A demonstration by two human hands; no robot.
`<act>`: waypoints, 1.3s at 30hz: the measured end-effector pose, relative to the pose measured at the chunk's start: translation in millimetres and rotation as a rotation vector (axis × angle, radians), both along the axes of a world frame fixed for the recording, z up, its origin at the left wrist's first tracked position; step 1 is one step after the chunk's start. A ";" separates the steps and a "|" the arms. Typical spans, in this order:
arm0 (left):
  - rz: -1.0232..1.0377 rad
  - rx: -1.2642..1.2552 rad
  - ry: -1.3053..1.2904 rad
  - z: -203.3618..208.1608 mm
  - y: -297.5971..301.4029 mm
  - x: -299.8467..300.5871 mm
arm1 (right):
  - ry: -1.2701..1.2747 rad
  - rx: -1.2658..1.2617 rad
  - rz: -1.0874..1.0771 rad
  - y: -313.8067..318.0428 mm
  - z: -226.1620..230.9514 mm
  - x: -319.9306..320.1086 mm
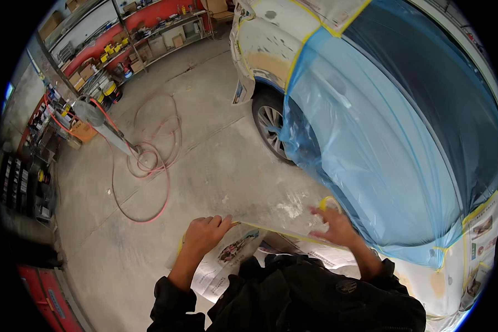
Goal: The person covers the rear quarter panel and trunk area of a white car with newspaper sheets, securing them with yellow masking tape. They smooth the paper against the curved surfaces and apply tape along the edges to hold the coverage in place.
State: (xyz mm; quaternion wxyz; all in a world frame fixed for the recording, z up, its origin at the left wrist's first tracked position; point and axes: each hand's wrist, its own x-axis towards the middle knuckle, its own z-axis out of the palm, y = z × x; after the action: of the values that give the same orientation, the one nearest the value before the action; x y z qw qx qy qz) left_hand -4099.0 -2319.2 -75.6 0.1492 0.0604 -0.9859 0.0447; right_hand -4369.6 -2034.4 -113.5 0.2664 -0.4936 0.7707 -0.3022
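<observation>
A sheet of newspaper [243, 252] edged with yellow masking tape [282, 232] is held stretched between two hands beside a masked car [371, 127].

The left end of the sheet is pinched by the left hand [205, 233], its fingers curled over the taped top edge. The right hand [333, 224] is laid flat on the sheet's right part with fingers spread, and a roll of yellow tape [327, 203] is seen at its fingertips; whether the roll is gripped cannot be told. Just beyond and to the right of the right hand, blue plastic film [382, 166] is draped over the car's side, bordered by yellow tape. A wheel [271, 124] is seen ahead of the right hand, partly covered by the film. Well ahead of the left hand, a red hose [149, 166] lies coiled on the concrete floor [216, 166].
</observation>
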 end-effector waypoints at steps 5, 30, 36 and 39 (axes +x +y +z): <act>-0.123 -0.037 -0.065 1.0 -79.7 -27.2 | 0.038 -0.123 0.072 -66.4 -19.7 30.5; -0.640 0.267 -0.020 -58.6 -335.2 -291.3 | 0.424 0.148 -1.338 -141.2 -29.4 39.4; -0.691 0.475 0.040 -99.2 -351.0 -336.0 | 0.588 0.209 -1.326 -152.9 22.3 20.9; -0.719 0.488 0.113 -127.7 -358.4 -357.6 | 0.684 0.270 -1.328 -153.0 32.2 20.5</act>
State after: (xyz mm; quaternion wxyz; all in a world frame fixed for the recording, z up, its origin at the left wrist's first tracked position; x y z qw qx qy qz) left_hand -4456.5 -2677.6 -203.2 0.1904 -0.2508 -0.9163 -0.2476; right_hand -4349.1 -2187.4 -81.3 -0.1673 0.0450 0.9760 -0.1322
